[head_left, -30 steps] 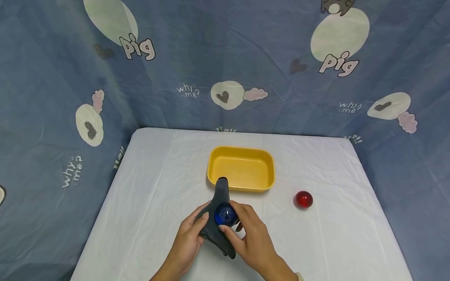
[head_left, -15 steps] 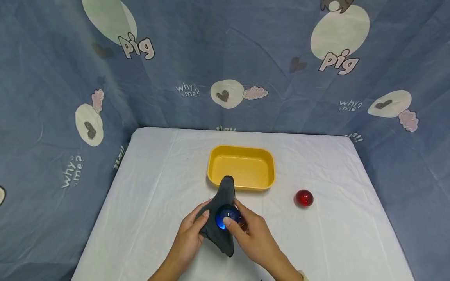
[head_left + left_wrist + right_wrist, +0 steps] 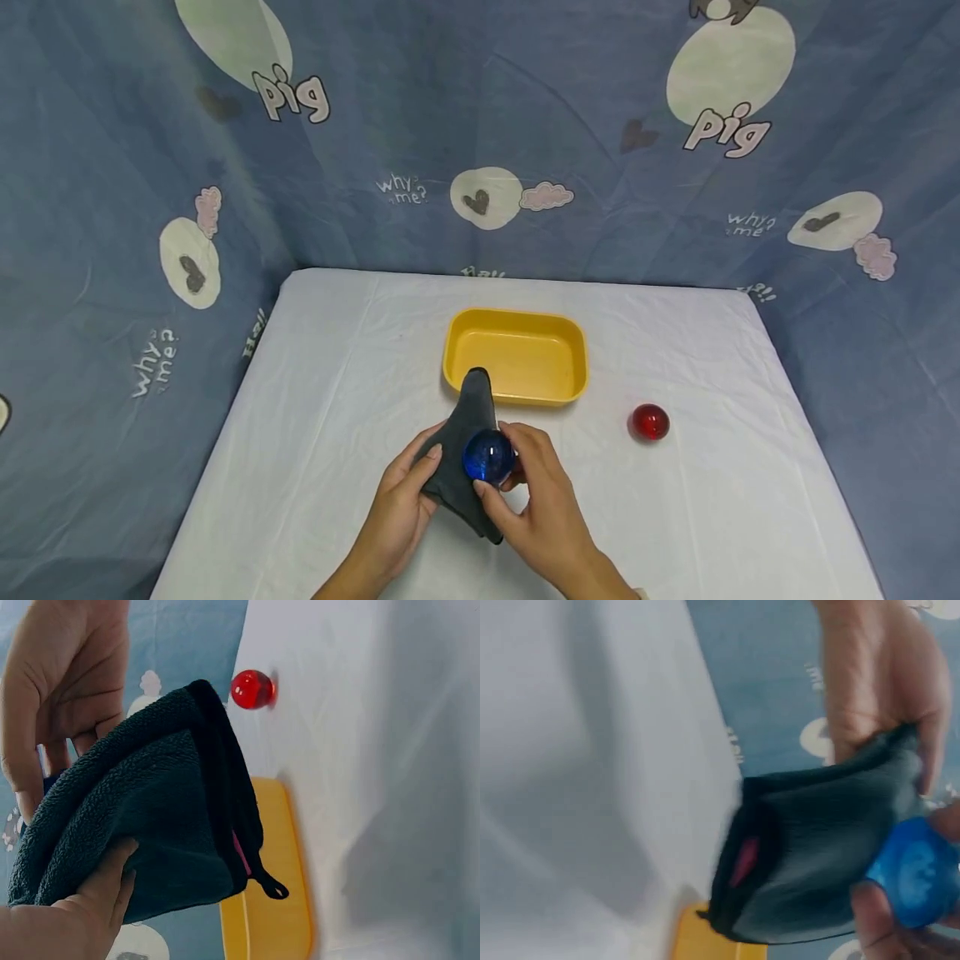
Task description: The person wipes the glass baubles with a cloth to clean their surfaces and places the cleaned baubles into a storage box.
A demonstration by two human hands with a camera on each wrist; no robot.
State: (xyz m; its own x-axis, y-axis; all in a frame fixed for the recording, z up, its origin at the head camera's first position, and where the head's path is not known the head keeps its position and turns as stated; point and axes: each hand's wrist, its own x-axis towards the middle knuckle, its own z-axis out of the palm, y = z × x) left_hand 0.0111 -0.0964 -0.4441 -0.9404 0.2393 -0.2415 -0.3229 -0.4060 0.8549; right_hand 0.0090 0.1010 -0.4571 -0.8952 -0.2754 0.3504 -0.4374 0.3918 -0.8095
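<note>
My left hand (image 3: pixel 401 508) grips a folded dark grey-green cloth (image 3: pixel 461 454), its thumb on top and the other fingers beneath. The left wrist view shows the cloth's (image 3: pixel 161 810) fuzzy weave, dark edging and a small hanging loop. Between thumb and fingertips my right hand (image 3: pixel 543 508) pinches a clear blue glass ball (image 3: pixel 489 457), held against the cloth's right side. In the right wrist view the blue ball (image 3: pixel 915 874) lies at the cloth's edge. Both hands are in front of a yellow tray (image 3: pixel 573 367), whose near rim the cloth's tip overlaps in the head view.
A red glass ball (image 3: pixel 649 422) rests on the white-covered table (image 3: pixel 337 400), right of the yellow tray. A blue printed curtain (image 3: pixel 585 125) hangs behind the table and along its sides.
The right thumb has shifted over the blue ball and back to its lower edge, and the ball has turned slightly. The cloth's tip swung right, then back left. Tray and red ball stay put.
</note>
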